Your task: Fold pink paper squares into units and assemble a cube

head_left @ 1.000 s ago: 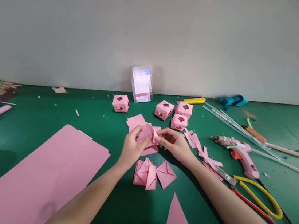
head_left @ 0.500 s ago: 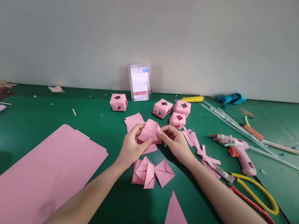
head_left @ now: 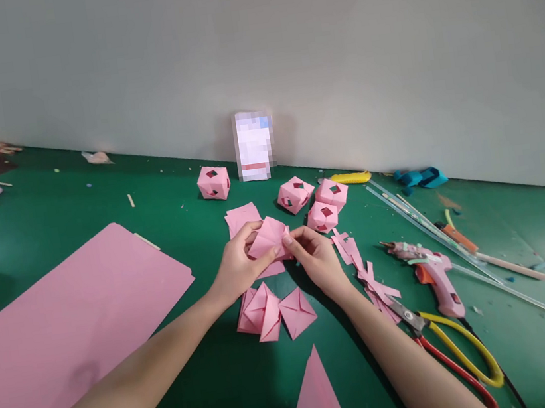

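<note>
A small pink paper piece [head_left: 267,237] with creases is held between both hands above the green table. My left hand [head_left: 240,260] pinches it from the left, thumb in front and fingers behind. My right hand [head_left: 315,252] pinches its right edge between thumb and forefinger. Beneath and behind it lie loose pink sheets [head_left: 242,216]. Just nearer to me rest several folded pink squares [head_left: 265,309], with one folded square [head_left: 297,312] at their right. A pink paper triangle [head_left: 317,402] lies at the bottom.
Several pink paper cubes [head_left: 213,183] stand towards the wall, near an upright lit screen [head_left: 253,145]. Large pink sheets [head_left: 88,328] cover the left. On the right are pink scraps [head_left: 373,284], scissors [head_left: 416,322], a glue gun [head_left: 437,276], clear sticks [head_left: 521,298] and a yellow cutter [head_left: 351,178].
The whole view has shifted slightly. Both hands keep their hold on the paper piece, whose upper part looks a little more tilted to the left.
</note>
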A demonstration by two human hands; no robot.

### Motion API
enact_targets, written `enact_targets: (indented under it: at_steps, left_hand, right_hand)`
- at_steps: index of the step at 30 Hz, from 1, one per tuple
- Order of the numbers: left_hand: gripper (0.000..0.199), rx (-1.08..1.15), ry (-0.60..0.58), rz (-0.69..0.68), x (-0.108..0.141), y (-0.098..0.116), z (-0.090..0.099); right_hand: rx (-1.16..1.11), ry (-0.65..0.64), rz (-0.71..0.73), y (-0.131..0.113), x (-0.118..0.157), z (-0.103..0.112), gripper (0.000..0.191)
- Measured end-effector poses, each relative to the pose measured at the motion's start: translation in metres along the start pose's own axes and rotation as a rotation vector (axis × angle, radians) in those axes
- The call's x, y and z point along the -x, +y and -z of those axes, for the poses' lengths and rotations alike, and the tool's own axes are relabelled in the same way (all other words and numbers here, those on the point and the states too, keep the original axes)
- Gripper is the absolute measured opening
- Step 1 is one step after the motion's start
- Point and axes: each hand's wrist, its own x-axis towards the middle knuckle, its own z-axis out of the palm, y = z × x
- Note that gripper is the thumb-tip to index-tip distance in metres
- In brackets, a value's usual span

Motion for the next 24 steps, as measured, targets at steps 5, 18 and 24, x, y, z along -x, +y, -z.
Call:
enact_targets:
  at_steps: [5, 18, 24]
  left_hand:
    - [0.051, -0.007, 0.012, 0.012, 0.0005, -0.0005, 0.0000]
    - [0.051, -0.011, 0.008, -0.012, 0.0008, 0.0007, 0.0005]
    - [0.051, -0.011, 0.013, -0.009, 0.0011, 0.0005, 0.0007]
  right_hand:
    - [-0.005, -0.024, -0.004, 0.0000, 0.0001, -0.0001, 0.045]
    - [-0.061, -0.066, -0.007, -0.0019, 0.0003, 0.0031, 0.039]
    - [-0.048, -0.044, 0.000, 0.0005, -0.0002, 0.0040, 0.039]
